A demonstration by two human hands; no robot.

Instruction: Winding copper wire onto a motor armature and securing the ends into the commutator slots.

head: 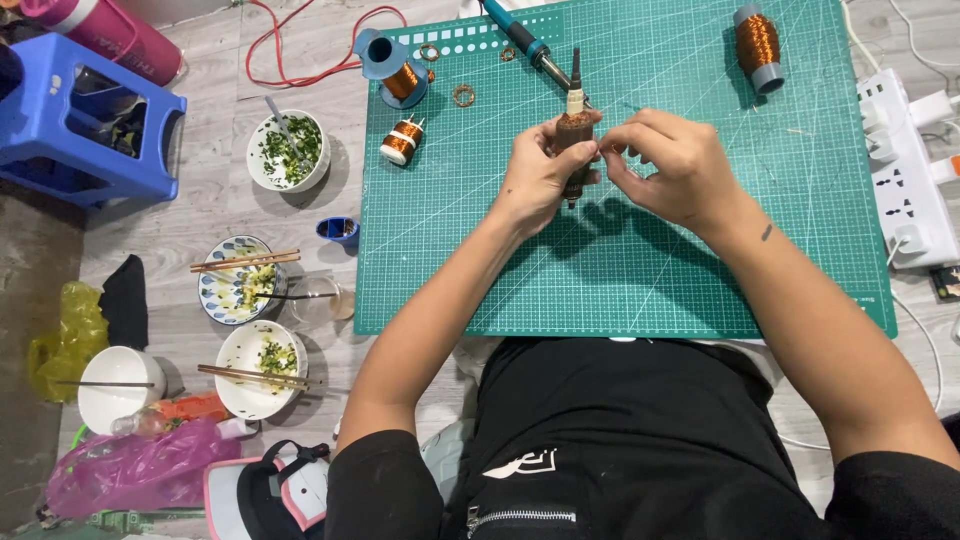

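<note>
My left hand [540, 175] grips a small motor armature [575, 130], a dark brown cylinder with a black shaft sticking up, held upright above the green cutting mat [620, 270]. My right hand [672, 165] pinches at the armature's right side with its fingertips, touching it. What sits between those fingertips is too small to tell. Both forearms reach out from my black-clad lap.
On the mat lie a soldering iron [520, 40], copper wire spools [757, 45] [402, 140], a blue spool [393, 70] and small copper rings [463, 95]. A white power strip [905, 170] sits to the right. Bowls with chopsticks [240, 280], a blue stool [90, 120] and bags crowd the left floor.
</note>
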